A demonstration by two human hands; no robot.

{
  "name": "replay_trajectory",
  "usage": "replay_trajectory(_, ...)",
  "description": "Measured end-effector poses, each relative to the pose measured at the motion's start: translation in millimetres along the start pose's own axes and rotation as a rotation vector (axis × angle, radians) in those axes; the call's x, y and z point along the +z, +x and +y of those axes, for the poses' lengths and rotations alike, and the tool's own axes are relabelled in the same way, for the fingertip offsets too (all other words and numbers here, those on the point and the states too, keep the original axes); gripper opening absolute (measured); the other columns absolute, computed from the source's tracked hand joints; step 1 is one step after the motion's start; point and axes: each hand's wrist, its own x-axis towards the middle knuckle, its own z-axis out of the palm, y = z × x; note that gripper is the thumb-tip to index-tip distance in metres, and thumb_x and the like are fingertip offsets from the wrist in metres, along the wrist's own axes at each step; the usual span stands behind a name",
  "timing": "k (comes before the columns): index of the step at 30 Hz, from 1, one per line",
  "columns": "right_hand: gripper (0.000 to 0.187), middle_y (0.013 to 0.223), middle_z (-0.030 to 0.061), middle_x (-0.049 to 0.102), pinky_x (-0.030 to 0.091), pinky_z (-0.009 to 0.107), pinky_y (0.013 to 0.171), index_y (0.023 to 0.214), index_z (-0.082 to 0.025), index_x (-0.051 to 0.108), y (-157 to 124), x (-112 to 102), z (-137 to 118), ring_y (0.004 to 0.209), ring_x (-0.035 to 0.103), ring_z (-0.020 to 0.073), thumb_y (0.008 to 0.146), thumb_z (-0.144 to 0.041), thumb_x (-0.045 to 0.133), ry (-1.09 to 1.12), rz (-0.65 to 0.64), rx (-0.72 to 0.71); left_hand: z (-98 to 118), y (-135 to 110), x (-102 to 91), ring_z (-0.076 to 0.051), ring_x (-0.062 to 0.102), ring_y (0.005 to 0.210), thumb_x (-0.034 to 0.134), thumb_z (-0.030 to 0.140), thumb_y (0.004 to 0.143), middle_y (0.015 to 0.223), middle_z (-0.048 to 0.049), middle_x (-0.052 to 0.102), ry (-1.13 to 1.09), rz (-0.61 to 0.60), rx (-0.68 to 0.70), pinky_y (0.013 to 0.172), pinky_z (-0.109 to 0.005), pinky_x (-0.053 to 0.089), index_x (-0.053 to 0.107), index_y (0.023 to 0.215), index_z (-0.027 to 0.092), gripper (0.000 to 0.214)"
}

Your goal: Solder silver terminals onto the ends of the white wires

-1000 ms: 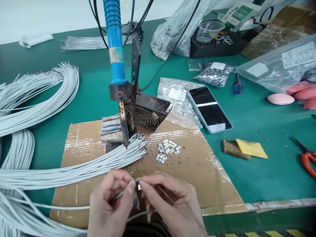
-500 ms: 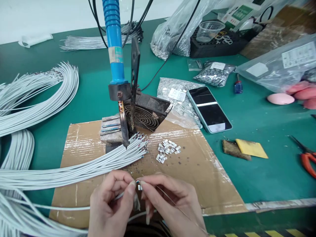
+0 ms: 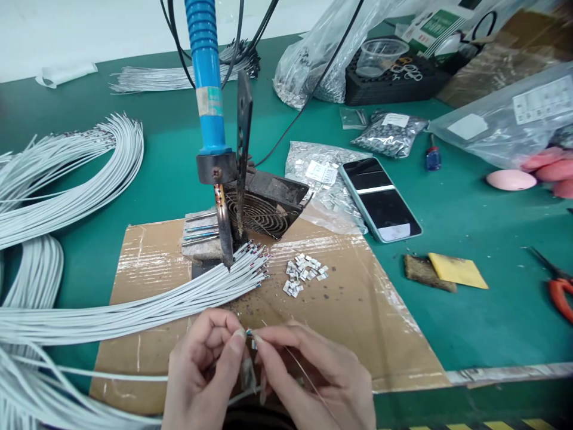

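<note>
Low in the middle, my left hand [image 3: 203,367] pinches a white cable [image 3: 120,377] close to its tip, where fine coloured wire ends [image 3: 249,332] stick out. The thumb and forefinger of my right hand [image 3: 316,373] are closed at those wire ends. A small white connector [image 3: 253,344] shows just under the fingertips; what holds it is hidden. Across my right hand runs a thin, solder-like wire [image 3: 308,377]. Beyond my hands, a bundle of white cables [image 3: 179,310] lies on the cardboard [image 3: 358,334], beside a small pile of connectors [image 3: 304,270].
A blue-handled soldering iron [image 3: 210,119] hangs tip-down over the cable bundle, with a black fan [image 3: 273,206] behind. To the right lie a phone [image 3: 380,200], a yellow sponge [image 3: 459,270], a screwdriver [image 3: 433,158] and red-handled pliers [image 3: 561,292]. Coiled cables [image 3: 120,173] fill the left.
The fingertips of my right hand have drawn slightly right, away from my left, and more of the coloured wire ends shows. My left hand has barely moved.
</note>
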Motion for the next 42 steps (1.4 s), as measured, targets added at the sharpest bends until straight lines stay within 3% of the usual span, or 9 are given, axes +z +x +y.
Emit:
replay_trajectory(3, 0.018, 0.068, -0.0023, 0.074, 0.055, 0.018, 0.058, 0.086, -0.025, 0.079, -4.3, -2.6, 3.4, 0.055, 0.065, 0.0115, 0.088, -0.009, 0.073, -0.135, 0.022, -0.203, 1.0, 2.5, -3.6, -0.007, 0.039, 0.053, 0.092, 0.065, 0.067, 0.055, 0.0044, 0.056, -0.033, -0.039, -0.047, 0.053, -0.018, 0.03, 0.069, 0.074, 0.016, 0.055)
replay_trajectory(5, 0.021, 0.073, -0.0004, 0.076, 0.057, 0.02, 0.064, 0.091, -0.026, 0.079, -5.7, -6.7, 4.7, 0.059, 0.068, 0.0135, 0.087, -0.006, 0.073, -0.169, 0.036, -0.251, 2.7, 3.6, -5.7, -0.007, 0.04, 0.054, 0.092, 0.064, 0.066, 0.056, 0.0038, 0.057, -0.045, -0.058, -0.073, 0.053, -0.018, 0.03, 0.069, 0.074, 0.016, 0.054)
replay_trajectory(10, 0.023, 0.07, -0.0009, 0.074, 0.054, 0.018, 0.054, 0.092, -0.03, 0.087, 1.3, -16.5, 6.2, 0.053, 0.065, 0.0115, 0.087, -0.01, 0.076, 0.037, -0.02, -0.076, 9.0, 3.7, -6.6, -0.007, 0.041, 0.053, 0.095, 0.062, 0.062, 0.054, 0.0036, 0.058, -0.059, -0.032, -0.081, 0.053, -0.017, 0.03, 0.07, 0.071, 0.015, 0.054)
replay_trajectory(17, 0.013, 0.065, -0.0001, 0.067, 0.048, 0.018, 0.048, 0.087, -0.03, 0.09, 7.0, -11.7, 5.7, 0.05, 0.059, 0.0093, 0.087, -0.022, 0.08, 0.292, -0.162, 0.235, 10.2, 1.6, -5.0, -0.007, 0.043, 0.051, 0.097, 0.059, 0.062, 0.052, 0.0041, 0.058, -0.098, -0.045, -0.095, 0.052, -0.017, 0.031, 0.069, 0.068, 0.016, 0.051)
replay_trajectory(27, 0.006, 0.065, 0.0002, 0.065, 0.049, 0.017, 0.046, 0.083, -0.027, 0.09, 6.4, -11.1, 2.8, 0.049, 0.057, 0.0082, 0.084, -0.03, 0.085, 0.335, -0.133, 0.304, 7.6, 3.0, -7.7, -0.007, 0.039, 0.051, 0.094, 0.063, 0.064, 0.053, 0.0034, 0.058, -0.035, -0.06, -0.073, 0.052, -0.018, 0.027, 0.07, 0.069, 0.016, 0.053)
replay_trajectory(36, 0.011, 0.068, 0.0003, 0.066, 0.052, 0.017, 0.047, 0.086, -0.025, 0.09, 7.1, -11.4, 3.8, 0.05, 0.06, 0.0089, 0.083, -0.035, 0.086, 0.356, -0.091, 0.372, 7.9, 3.7, -7.4, -0.008, 0.042, 0.052, 0.094, 0.062, 0.063, 0.055, 0.0016, 0.06, 0.001, -0.022, -0.03, 0.052, -0.018, 0.031, 0.073, 0.069, 0.014, 0.054)
replay_trajectory(42, 0.006, 0.069, -0.0005, 0.067, 0.05, 0.016, 0.048, 0.086, -0.027, 0.09, 9.3, -10.2, 4.3, 0.051, 0.06, 0.0075, 0.084, -0.032, 0.087, 0.38, -0.127, 0.339, 6.5, 4.7, -8.0, -0.007, 0.044, 0.051, 0.096, 0.048, 0.066, 0.055, 0.0015, 0.062, 0.058, 0.002, 0.018, 0.051, -0.015, 0.032, 0.074, 0.068, 0.015, 0.039)
